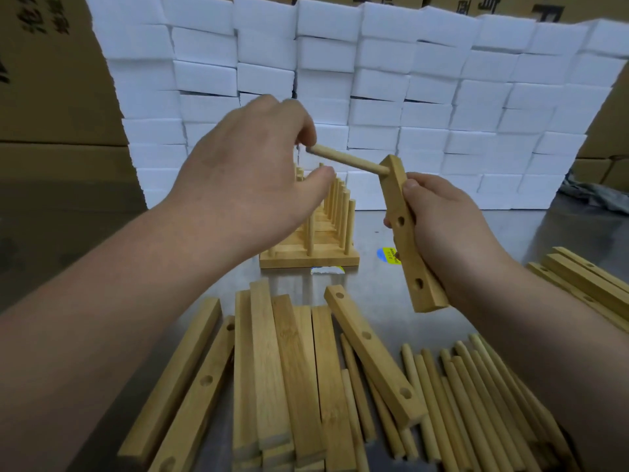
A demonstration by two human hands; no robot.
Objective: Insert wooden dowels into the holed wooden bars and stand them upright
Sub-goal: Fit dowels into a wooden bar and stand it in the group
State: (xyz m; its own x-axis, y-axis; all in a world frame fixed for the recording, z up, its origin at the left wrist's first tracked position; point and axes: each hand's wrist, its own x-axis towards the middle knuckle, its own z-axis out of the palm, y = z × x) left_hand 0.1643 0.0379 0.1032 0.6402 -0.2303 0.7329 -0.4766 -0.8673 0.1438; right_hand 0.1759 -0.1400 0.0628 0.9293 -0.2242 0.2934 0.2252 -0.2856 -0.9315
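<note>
Dowel (347,161) held at its free end by curled fingertips of left hand (252,172), tip in top hole of bar (406,233) gripped tilted in right hand (452,226). Risked jamming or slipping out if pushed off-axis.

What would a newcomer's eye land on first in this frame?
At centre, the right hand grips a holed wooden bar, tilted, with a dowel jutting from its top hole toward the left hand, whose fingertips meet its free end. Behind stand finished bars with upright dowels, backed by a wall of white foam blocks; loose bars and loose dowels lie nearest.
</note>
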